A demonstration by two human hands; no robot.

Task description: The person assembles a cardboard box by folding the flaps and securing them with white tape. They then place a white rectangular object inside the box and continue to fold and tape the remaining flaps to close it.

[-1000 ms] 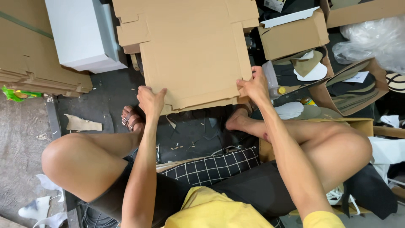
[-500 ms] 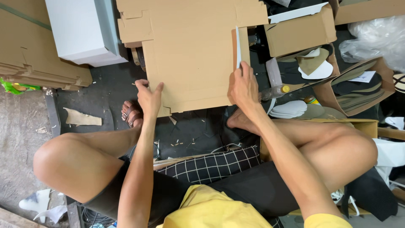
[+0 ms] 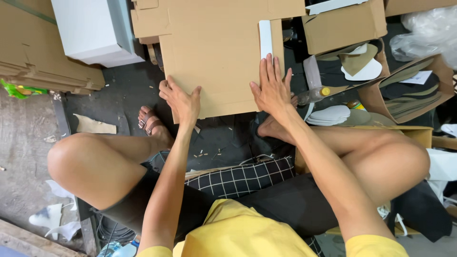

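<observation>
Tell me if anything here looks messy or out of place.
Yes. Small cardboard scraps litter the dark floor between the feet, and torn white paper lies at lower left. The cardboard sheet itself lies flat under both hands.

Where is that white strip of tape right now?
In the head view, the white strip lies upright on the cardboard sheet, near its right edge, just above the right hand's fingertips and left of the open brown box.
</observation>
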